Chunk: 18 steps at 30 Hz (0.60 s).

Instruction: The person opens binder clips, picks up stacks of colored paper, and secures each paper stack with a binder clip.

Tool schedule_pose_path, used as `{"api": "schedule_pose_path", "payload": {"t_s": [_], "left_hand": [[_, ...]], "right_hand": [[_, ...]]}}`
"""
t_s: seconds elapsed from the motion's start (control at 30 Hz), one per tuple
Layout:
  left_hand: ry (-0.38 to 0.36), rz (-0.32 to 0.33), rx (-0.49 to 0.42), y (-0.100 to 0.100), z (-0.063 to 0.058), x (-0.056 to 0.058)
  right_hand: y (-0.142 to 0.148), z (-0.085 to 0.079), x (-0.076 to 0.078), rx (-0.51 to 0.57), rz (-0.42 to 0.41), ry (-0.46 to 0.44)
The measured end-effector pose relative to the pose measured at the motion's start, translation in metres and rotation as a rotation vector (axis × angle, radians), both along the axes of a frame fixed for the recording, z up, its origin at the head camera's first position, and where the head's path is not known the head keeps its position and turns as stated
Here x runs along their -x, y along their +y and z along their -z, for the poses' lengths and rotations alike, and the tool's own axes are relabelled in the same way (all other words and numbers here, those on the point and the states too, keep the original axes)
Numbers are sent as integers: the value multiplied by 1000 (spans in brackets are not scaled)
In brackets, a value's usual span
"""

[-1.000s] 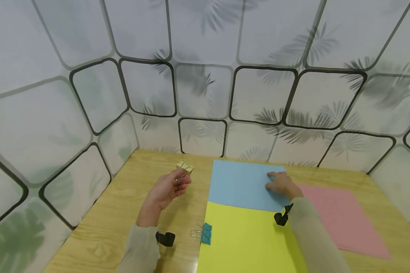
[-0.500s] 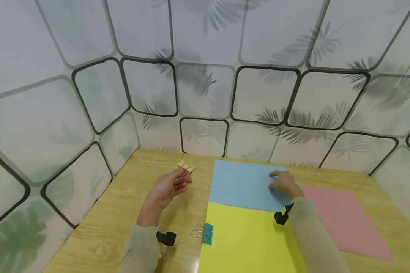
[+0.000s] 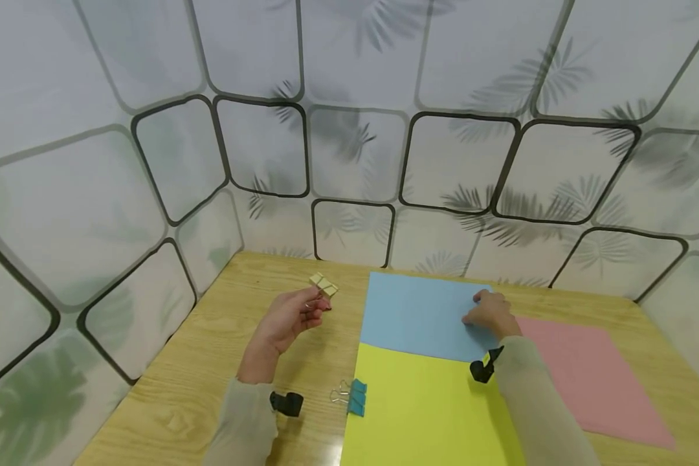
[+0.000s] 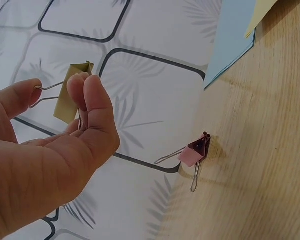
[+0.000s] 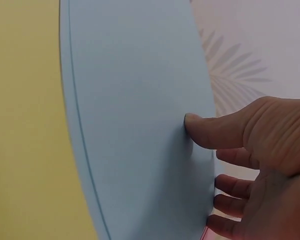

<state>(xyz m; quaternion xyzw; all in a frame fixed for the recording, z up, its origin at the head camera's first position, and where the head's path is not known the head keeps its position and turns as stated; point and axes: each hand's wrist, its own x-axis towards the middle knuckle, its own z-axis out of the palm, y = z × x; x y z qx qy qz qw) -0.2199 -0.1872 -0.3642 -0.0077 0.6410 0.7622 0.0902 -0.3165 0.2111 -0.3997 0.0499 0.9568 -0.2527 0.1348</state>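
My left hand (image 3: 291,317) pinches a pale yellow binder clip (image 3: 323,285) above the left of the table. In the left wrist view, the thumb presses the wire handles of this clip (image 4: 70,95) and the fingers are curled on its other side. At the far right of a stack of blue paper (image 3: 419,314), my right hand (image 3: 492,314) holds the edge. The right wrist view has its thumb on the blue paper's face (image 5: 140,100) and its fingertips along the edge. A teal binder clip (image 3: 357,397) is clamped on the left edge of yellow paper (image 3: 425,408).
A pink binder clip (image 4: 192,155) lies on the table beyond the left hand, mostly hidden in the head view. Pink paper (image 3: 594,382) lies at the right, partly behind the right arm. A patterned wall covering (image 3: 355,230) borders the wooden table (image 3: 198,362).
The head view has shifted slightly, so everything sits a little further right. The right thumb and index finger have drawn back slightly toward the blue paper's right edge. The left hand keeps its pinch.
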Motion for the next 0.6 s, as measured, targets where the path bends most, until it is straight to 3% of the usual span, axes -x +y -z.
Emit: {"api": "schedule_pose_path", "payload": {"t_s": [0.37, 0.6], "left_hand": [[2, 18, 12, 0, -1, 1], [-3, 12, 1, -1, 0, 0]], "right_hand": [[4, -3, 3, -33, 124, -60], [5, -5, 6, -30, 127, -106]]}}
